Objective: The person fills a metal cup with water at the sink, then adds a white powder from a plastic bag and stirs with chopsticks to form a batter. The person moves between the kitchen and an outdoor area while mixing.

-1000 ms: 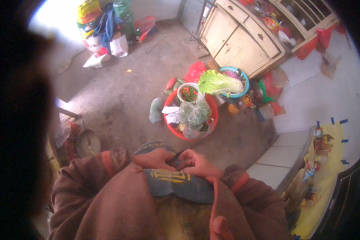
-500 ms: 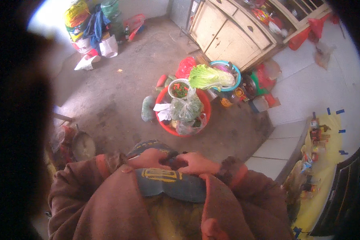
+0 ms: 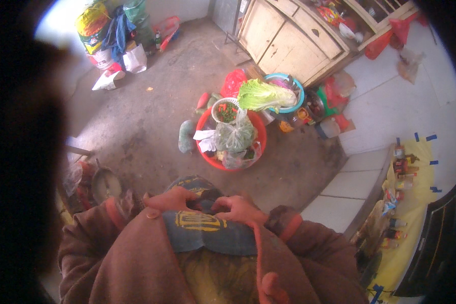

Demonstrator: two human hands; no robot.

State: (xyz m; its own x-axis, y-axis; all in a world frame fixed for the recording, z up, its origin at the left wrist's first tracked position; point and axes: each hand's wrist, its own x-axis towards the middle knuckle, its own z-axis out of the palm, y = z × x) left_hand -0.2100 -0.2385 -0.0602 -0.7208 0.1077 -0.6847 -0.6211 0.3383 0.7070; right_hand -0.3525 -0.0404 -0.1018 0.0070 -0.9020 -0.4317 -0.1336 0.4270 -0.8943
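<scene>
Both hands are held close together in front of my body, at a dark apron (image 3: 197, 238) with yellow print. My left hand (image 3: 173, 199) has its fingers curled on the apron cloth. My right hand (image 3: 242, 209) is closed on the same cloth, thumb and fingers bent toward the left hand. Dark material bunches between the fingertips, and its details are blurred. On the floor ahead stands a red basin (image 3: 219, 163), apart from my hands. It holds clear bags of green vegetables (image 3: 235, 134) and a white strainer (image 3: 227, 110) with red and green pieces.
A Chinese cabbage (image 3: 263, 96) lies on a blue basin (image 3: 300, 101) before a cream cabinet (image 3: 294, 45). Green melons and a red packet lie beside the red basin. Filled sacks (image 3: 99, 35) stand far left, a pan (image 3: 106, 183) near left, bottles (image 3: 400, 167) on the right-hand surface.
Both hands have shifted slightly left, and the gap between their fingers is a little wider. They stay at the apron. The rest of the scene shifts only slightly in view.
</scene>
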